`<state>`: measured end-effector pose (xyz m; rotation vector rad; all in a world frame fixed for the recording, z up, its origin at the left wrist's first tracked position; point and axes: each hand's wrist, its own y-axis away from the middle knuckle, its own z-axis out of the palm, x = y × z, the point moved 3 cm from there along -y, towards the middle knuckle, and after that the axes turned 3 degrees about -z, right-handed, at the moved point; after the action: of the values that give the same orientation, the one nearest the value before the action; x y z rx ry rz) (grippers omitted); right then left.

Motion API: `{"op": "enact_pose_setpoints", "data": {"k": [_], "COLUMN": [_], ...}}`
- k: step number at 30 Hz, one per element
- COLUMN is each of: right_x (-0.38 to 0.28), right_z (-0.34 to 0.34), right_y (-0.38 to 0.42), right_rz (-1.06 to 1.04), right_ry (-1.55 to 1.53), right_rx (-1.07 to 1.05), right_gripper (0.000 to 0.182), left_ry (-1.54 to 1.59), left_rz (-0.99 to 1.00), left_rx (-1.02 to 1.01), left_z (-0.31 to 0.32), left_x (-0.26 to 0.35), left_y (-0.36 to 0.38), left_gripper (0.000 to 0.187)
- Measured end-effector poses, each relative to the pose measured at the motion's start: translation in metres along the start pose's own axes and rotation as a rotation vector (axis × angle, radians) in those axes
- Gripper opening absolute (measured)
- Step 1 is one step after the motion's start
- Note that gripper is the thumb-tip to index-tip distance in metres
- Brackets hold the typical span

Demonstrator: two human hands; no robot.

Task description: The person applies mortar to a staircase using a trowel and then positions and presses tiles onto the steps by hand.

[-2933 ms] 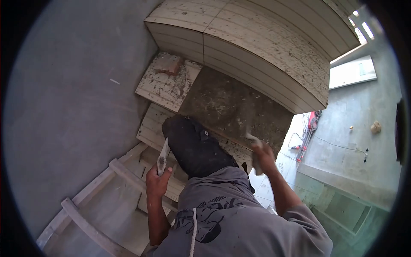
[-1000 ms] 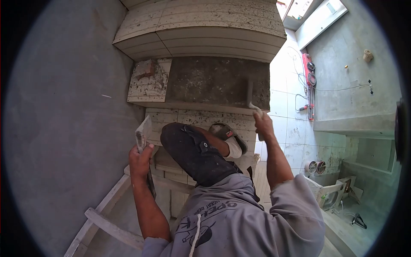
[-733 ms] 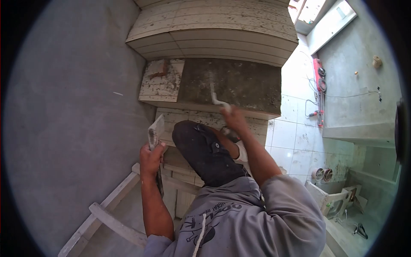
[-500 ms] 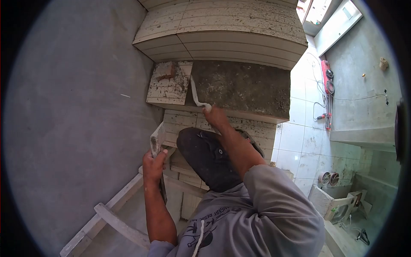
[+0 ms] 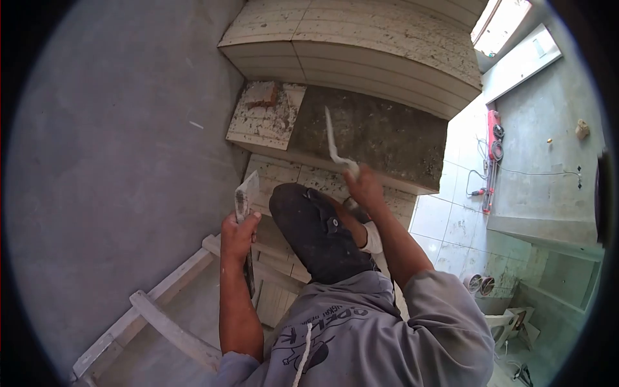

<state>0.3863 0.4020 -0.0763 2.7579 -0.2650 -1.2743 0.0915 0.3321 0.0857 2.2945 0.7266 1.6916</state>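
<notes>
My left hand [image 5: 238, 235] is closed around a flat, pale-smeared tool [image 5: 247, 191] that stands up from the fist beside the grey wall. My right hand [image 5: 365, 187] grips the end of a bent, whitish trowel-like tool [image 5: 333, 142]. Its thin blade reaches over the bare grey mortar of a step [image 5: 380, 138], to the right of a dirty tile [image 5: 267, 122]. A piece of red brick [image 5: 262, 95] lies on that tile. Whether the blade touches the mortar, I cannot tell.
Tiled, spattered steps [image 5: 380, 58] rise ahead. A wooden frame [image 5: 161, 303] leans at the lower left near the grey wall [image 5: 122, 129]. On the white tiled floor [image 5: 433, 216] at the right lies a red tool with cables [image 5: 494, 138]. Two round objects [image 5: 480, 284] stand farther down.
My right hand and its tool have moved right, away from the tile and over the mortar. The view has shifted slightly. My left hand still holds its tool.
</notes>
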Motion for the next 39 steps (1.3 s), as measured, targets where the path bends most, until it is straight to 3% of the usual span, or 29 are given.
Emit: {"op": "enact_pose_setpoints", "data": {"k": [3, 6, 11, 13, 16, 18, 21, 24, 25, 26, 27, 30, 34, 36, 37, 39], "right_x": [-0.035, -0.033, 0.042, 0.102, 0.127, 0.131, 0.138, 0.129, 0.117, 0.103, 0.086, 0.081, 0.116, 0.152, 0.166, 0.173], "right_z": [0.055, 0.08, 0.018, -0.019, -0.087, -0.127, -0.15, -0.124, -0.11, -0.101, -0.101, -0.103, -0.149, -0.155, -0.16, -0.166], "right_y": [-0.037, -0.058, -0.023, -0.001, 0.038, 0.055, 0.061, 0.044, 0.038, 0.031, 0.025, 0.02, 0.053, 0.068, 0.078, 0.091], "right_rz": [0.04, 0.056, 0.045, 0.213, 0.096, 0.421, 0.533, 0.358, 0.21, 0.202, 0.27, 0.331, 0.355, 0.464, 0.597, 0.544], "right_ry": [-0.119, -0.039, 0.052, 0.043, 0.158, -0.078, 0.046, 0.033, 0.104, 0.113, 0.127, 0.098, -0.02, 0.02, -0.221, -0.118], "right_rx": [-0.096, -0.148, -0.038, -0.062, 0.075, 0.067, 0.118, 0.15, 0.199, 0.129, -0.005, -0.005, 0.071, 0.201, 0.155, 0.21], "right_gripper": [0.054, 0.054, 0.054, 0.055, 0.052, 0.049, 0.052, 0.052, 0.053, 0.054, 0.056, 0.059, 0.06, 0.058, 0.058, 0.058], "left_ry": [-0.065, 0.002, -0.013, 0.001, 0.06, 0.05, 0.09, 0.161, 0.138, 0.152, 0.168, 0.154, 0.139, 0.104, 0.094, 0.11], "left_rz": [-0.026, -0.038, -0.068, -0.07, -0.048, -0.088, -0.081, -0.086, -0.06, -0.095, -0.127, -0.054, 0.009, 0.006, 0.021, -0.017], "left_rx": [0.044, 0.08, 0.022, 0.015, -0.002, 0.026, 0.009, -0.01, -0.049, -0.034, -0.016, -0.026, -0.047, -0.039, -0.055, -0.079], "left_z": [-0.006, -0.009, -0.001, 0.004, 0.013, 0.015, 0.017, 0.019, 0.021, 0.022, 0.024, 0.027, 0.027, 0.03, 0.032, 0.039], "left_x": [-0.002, -0.011, -0.017, -0.015, -0.017, -0.022, -0.03, -0.042, -0.037, -0.033, -0.027, -0.011, 0.004, 0.008, 0.01, 0.008], "left_y": [0.001, -0.003, -0.002, -0.004, -0.003, -0.004, -0.007, -0.016, -0.015, -0.015, -0.017, -0.023, -0.012, -0.007, -0.005, 0.002], "left_gripper": [0.023, 0.023, 0.021, 0.021, 0.022, 0.023, 0.022, 0.021, 0.021, 0.021, 0.021, 0.02, 0.02, 0.018, 0.018, 0.017]}}
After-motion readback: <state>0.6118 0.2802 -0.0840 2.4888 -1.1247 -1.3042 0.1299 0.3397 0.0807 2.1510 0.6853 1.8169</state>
